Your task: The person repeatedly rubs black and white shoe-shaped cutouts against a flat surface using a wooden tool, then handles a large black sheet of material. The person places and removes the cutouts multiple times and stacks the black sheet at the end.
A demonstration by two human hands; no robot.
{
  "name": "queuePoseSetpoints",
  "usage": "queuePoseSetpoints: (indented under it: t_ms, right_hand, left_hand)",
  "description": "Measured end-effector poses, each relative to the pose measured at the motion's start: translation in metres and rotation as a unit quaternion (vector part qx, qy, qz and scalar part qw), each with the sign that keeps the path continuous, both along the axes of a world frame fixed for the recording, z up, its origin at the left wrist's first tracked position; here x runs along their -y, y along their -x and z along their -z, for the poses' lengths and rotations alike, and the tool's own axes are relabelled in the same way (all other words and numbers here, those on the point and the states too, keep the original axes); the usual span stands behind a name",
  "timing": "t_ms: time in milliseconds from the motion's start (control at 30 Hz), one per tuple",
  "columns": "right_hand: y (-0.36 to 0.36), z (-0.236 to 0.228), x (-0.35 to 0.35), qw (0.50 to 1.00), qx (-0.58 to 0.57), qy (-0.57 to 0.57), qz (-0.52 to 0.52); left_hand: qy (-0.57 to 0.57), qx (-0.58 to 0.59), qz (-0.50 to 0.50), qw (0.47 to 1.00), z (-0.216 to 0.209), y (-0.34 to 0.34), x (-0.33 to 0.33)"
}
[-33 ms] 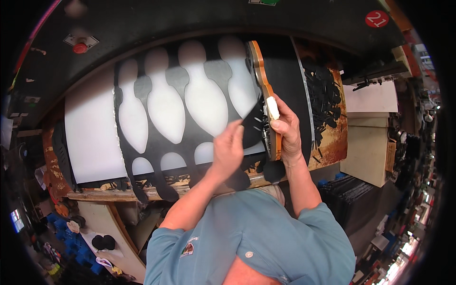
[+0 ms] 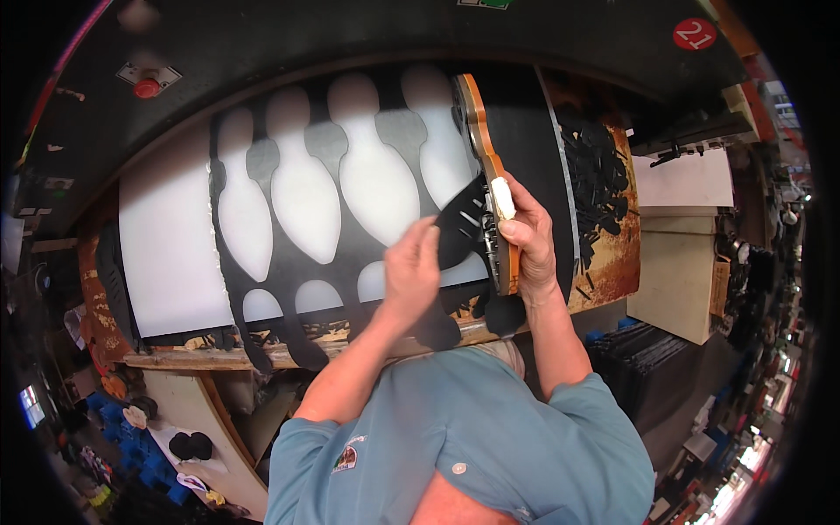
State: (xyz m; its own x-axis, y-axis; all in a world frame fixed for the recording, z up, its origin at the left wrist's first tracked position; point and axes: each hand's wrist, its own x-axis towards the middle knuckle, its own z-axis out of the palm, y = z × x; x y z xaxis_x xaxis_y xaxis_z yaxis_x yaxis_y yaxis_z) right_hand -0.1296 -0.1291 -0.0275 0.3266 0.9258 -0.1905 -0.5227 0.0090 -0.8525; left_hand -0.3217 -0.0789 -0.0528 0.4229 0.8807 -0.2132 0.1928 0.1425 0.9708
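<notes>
My right hand (image 2: 532, 236) is closed round a cutting die (image 2: 479, 131) with an orange edge and a white grip, standing on its side. Metal parts line the die's left side. My left hand (image 2: 411, 271), somewhat blurred, pinches a black cut piece (image 2: 457, 229) with several slits. That piece is bent up from the die's left side, its right end still against the die. Beneath lies a black sheet (image 2: 529, 131) with several sole-shaped openings. A white board (image 2: 171, 236) shows through them and at the left.
A dark machine beam (image 2: 306, 44) with a red button (image 2: 147, 88) spans the far side. Black scraps (image 2: 593, 175) are heaped at the right on a rust-stained surface. A wooden edge (image 2: 175, 360) runs along the front. Black sheets (image 2: 643, 367) are stacked at the lower right.
My left hand has shifted slightly left and up with the black piece, whose slits now show more clearly. My right hand and the die have stayed in place.
</notes>
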Motion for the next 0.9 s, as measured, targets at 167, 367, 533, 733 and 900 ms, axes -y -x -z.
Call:
queuePoseSetpoints:
  t_ms: [167, 367, 533, 733, 900]
  right_hand:
    - [-0.011, -0.004, 0.014, 0.999, -0.049, -0.001, 0.007]
    - [-0.036, -0.007, 0.03, 0.97, 0.236, 0.023, 0.045]
    - [-0.03, 0.008, 0.027, 0.69, 0.714, 0.117, -0.011]
    - [-0.024, 0.01, 0.033, 0.676, 0.726, 0.123, 0.016]
    - [-0.019, 0.014, 0.035, 0.678, 0.722, 0.135, 0.02]
  left_hand:
    - [-0.066, -0.014, -0.177, 0.982, -0.003, 0.067, -0.033]
    - [0.02, 0.033, -0.144, 0.989, -0.017, 0.121, -0.045]
    - [0.06, 0.073, -0.14, 0.986, -0.017, 0.114, -0.059]
    - [-0.158, -0.073, -0.27, 0.947, 0.008, 0.225, -0.108]
    - [-0.285, -0.316, -0.432, 0.796, 0.011, 0.454, -0.21]
